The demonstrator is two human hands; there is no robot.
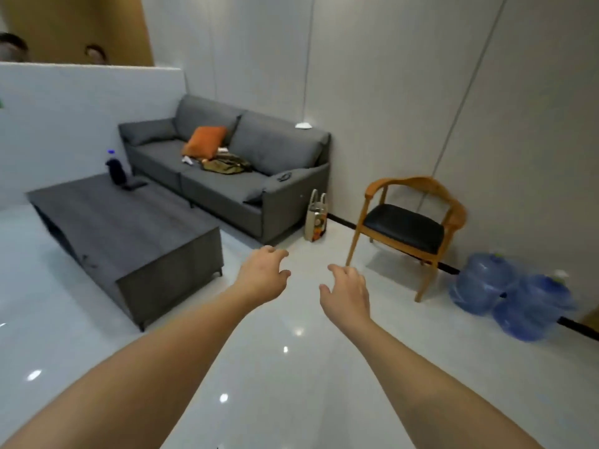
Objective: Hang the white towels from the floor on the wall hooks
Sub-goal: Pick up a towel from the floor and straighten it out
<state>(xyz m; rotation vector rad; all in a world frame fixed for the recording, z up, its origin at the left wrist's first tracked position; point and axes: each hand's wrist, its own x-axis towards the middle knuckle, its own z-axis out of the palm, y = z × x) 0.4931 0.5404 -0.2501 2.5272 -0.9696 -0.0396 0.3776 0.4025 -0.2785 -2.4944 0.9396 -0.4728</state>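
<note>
Both bare arms reach out over the shiny white floor (291, 367), and the left hand (262, 277) and the right hand (348, 294) hang in the air with loose, spread fingers, holding nothing. No white towel shows on the floor, and I cannot tell what the small white thing (303, 125) on the back of the grey cloth sofa (227, 163) is. An orange cushion (204, 141) lies on the sofa, a low dark grey table (129, 234) stands to the left, and a wooden chair with a black seat (408, 231) stands near two blue water jugs (512, 299) on the right.
</note>
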